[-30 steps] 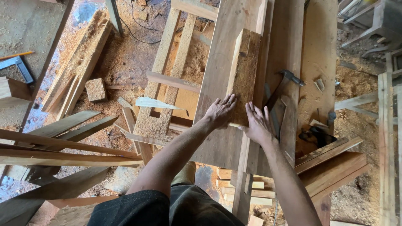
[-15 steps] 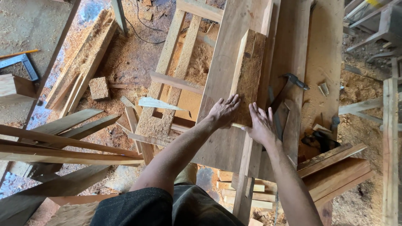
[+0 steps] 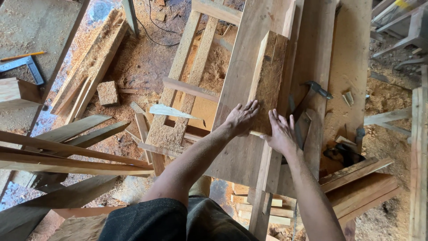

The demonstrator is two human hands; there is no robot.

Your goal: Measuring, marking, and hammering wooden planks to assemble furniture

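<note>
both hands (image 3: 262,125) slid forward, flat against the rough wood block (image 3: 269,82).

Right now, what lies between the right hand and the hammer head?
In the head view, the right hand and the hammer head are separated by the hammer's own wooden handle, lying on the plank; nothing else.

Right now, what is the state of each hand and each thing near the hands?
Left hand: open, flat on the plank.
Right hand: open, fingers spread, at the rough board's near end.
Rough board: lying on the plank, lengthwise.
Plank: lying flat, bearing the board.
Hammer: lying idle, right of the hands.
Pencil: lying on the far-left table.
</note>
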